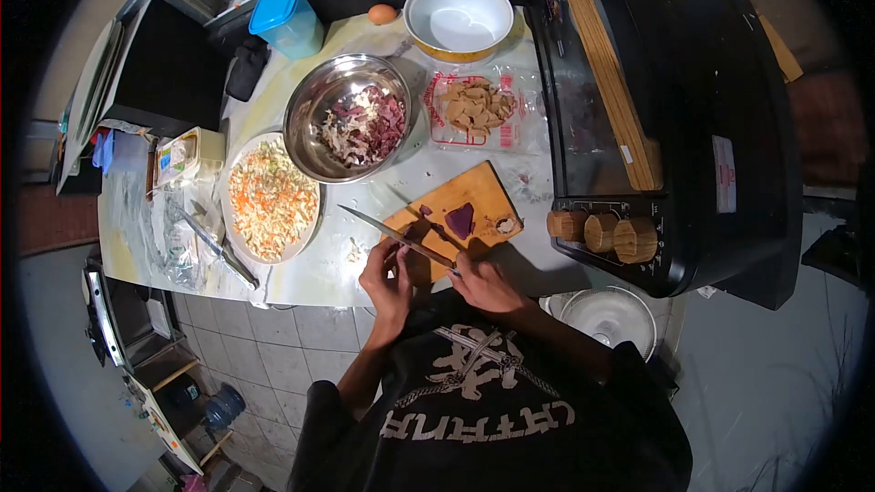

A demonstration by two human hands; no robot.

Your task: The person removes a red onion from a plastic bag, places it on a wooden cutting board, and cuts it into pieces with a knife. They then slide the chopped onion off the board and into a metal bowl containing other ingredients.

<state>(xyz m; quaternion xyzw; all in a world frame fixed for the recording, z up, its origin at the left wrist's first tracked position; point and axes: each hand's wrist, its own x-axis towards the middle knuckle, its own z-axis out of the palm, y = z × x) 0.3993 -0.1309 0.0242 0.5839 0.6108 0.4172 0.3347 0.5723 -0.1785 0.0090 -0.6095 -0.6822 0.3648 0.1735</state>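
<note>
My right hand [486, 284] is closed around the handle of a kitchen knife [387, 230], whose long blade points left across the cutting board's near corner. Beside the blade, my left hand [387, 281] has its fingers pinched together, with a small purple piece [403, 252] at the tips, partly hidden. On the wooden cutting board [469, 184] lies a dark purple chunk [460, 220] with smaller bits around it. A pale scrap [504, 224] sits near the board's right corner. Beyond the board, a steel bowl [305, 155] contains chopped reddish-purple and whitish pieces.
A plate [307, 239] of shredded vegetables stands left, beside another knife [228, 260]. Sliced brown pieces [477, 107] lie on a plastic bag. Behind are a white-lined bowl [458, 14], an egg [382, 14] and a blue-lidded container [290, 27]. A black oven [638, 128] borders the right.
</note>
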